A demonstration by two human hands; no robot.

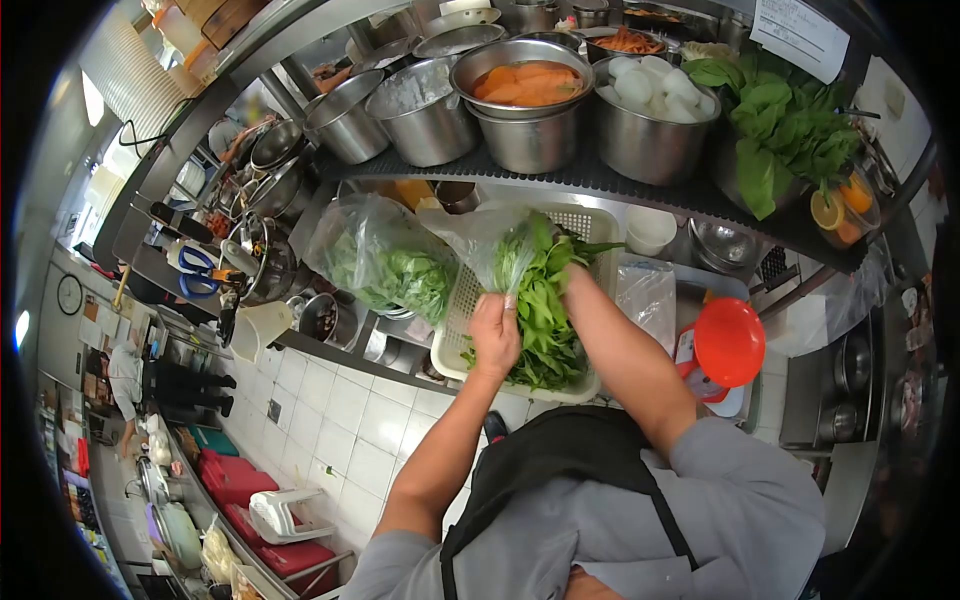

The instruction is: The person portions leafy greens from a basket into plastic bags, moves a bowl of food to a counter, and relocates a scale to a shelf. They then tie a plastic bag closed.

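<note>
Black apron point(560, 465) is lying nearest me, before the basket point(449, 345). Above the basket, my right hand point(497, 336) is clamping the clear bag point(478, 238), fingers closed; leafy greens point(543, 345), partly inside the basket, are hiding my left hand point(577, 284)'s fingers, so I cannot tell its grip.

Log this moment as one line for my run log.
left hand: grips clear bag | right hand: at leafy greens, fingertips hidden | greens: partly inside bag, over pale basket
</note>
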